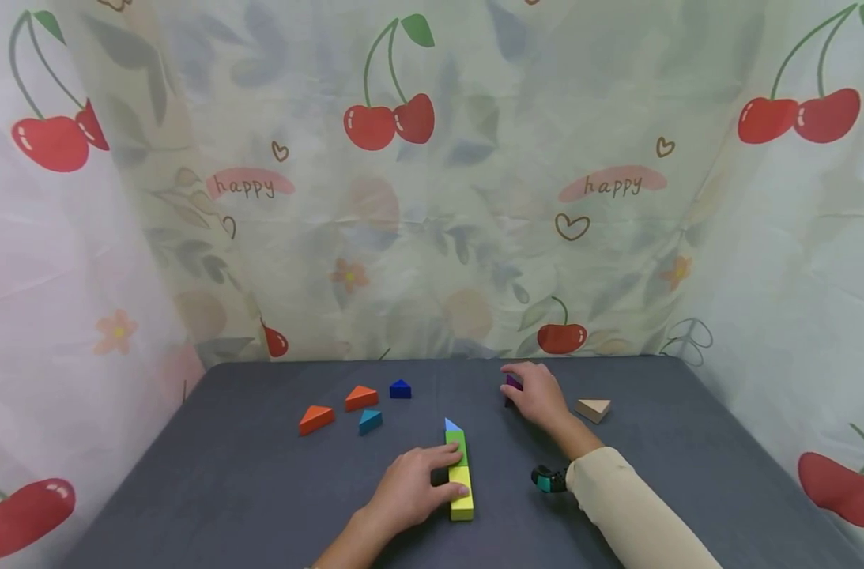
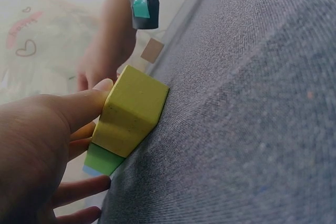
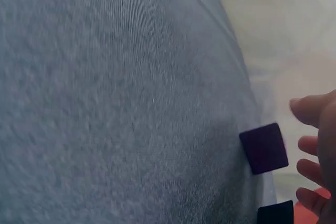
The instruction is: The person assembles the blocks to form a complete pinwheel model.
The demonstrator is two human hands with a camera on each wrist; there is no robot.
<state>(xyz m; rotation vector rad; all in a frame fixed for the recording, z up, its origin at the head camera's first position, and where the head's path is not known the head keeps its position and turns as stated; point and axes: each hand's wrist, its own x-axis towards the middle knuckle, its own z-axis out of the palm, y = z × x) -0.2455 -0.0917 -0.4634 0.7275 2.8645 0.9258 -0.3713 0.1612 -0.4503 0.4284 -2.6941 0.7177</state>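
In the head view my left hand rests on a row of blocks. Its thumb lies on a yellow block and its forefinger on a green block. A light blue triangular block tops the row at the far end. My right hand reaches over the far part of the table beside a purple block. Between its spread fingers and that block a gap shows in the right wrist view. A second dark block stands close by, partly cut off by the frame.
Orange triangular blocks, a teal one and a dark blue one lie at the far left. A plain wooden triangular block lies right of my right hand. A printed curtain hangs behind the grey table.
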